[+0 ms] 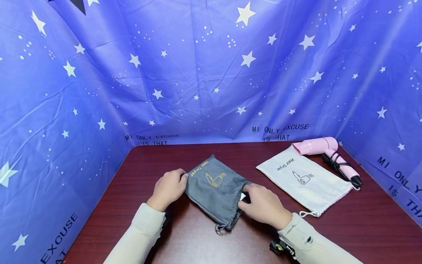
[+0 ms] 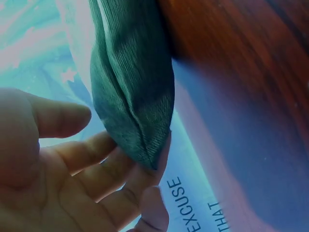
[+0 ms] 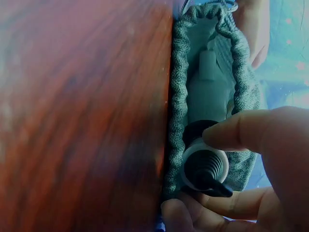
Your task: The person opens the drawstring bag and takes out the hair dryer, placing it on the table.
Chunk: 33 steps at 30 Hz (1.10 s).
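A grey drawstring bag [image 1: 214, 187] printed "Hair Dryer" lies mid-table, its gathered mouth toward my right hand [image 1: 263, 205]. Inside that mouth sits a white hair dryer [image 3: 208, 104], its handle end and black ribbed cord sleeve showing; the rest is hidden by cloth. My right thumb presses on the handle end, with the other fingers curled around its far side and the bag's rim. At the bag's closed end, my left hand [image 1: 169, 187] touches a corner. In the left wrist view its fingers [image 2: 108, 169] rest loosely against the cloth, the thumb apart from it.
To the right lies a white drawstring bag [image 1: 303, 179] with the same print. A pink hair dryer [image 1: 318, 146], its black cord wrapped round the handle, lies partly over that bag's far edge. Blue starry cloth [image 1: 197, 73] hangs behind and beside the dark red table [image 1: 141, 165].
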### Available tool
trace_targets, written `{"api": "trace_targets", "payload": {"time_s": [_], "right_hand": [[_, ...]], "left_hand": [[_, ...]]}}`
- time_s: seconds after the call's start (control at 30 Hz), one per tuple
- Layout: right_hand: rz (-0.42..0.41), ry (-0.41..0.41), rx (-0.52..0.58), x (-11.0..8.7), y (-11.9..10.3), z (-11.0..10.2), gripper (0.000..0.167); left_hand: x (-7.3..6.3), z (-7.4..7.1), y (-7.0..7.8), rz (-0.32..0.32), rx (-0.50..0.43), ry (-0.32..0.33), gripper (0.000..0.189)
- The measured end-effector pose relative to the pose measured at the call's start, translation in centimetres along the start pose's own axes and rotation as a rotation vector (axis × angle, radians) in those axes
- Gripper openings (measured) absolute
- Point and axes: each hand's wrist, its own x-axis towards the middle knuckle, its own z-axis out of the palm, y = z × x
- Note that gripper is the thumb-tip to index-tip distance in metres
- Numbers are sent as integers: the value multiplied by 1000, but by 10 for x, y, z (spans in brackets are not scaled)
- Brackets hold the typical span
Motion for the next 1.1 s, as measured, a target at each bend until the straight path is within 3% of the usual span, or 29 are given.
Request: {"api": "trace_targets", "payload": {"time_s": [0.27, 0.6, 0.9, 1.1], "right_hand": [[4, -61, 19, 0, 2, -2, 22], [-65, -110, 5, 3, 3, -2, 25], [-153, -99, -32, 6, 4, -1, 20], [-131, -107, 24, 5, 6, 0, 15]], "left_hand": [[0, 1, 1, -19, 21, -34, 30], [1, 4, 0, -16, 33, -85, 38], [0, 3, 1, 1, 18, -74, 31], [0, 4, 2, 17, 3, -59, 27]]}}
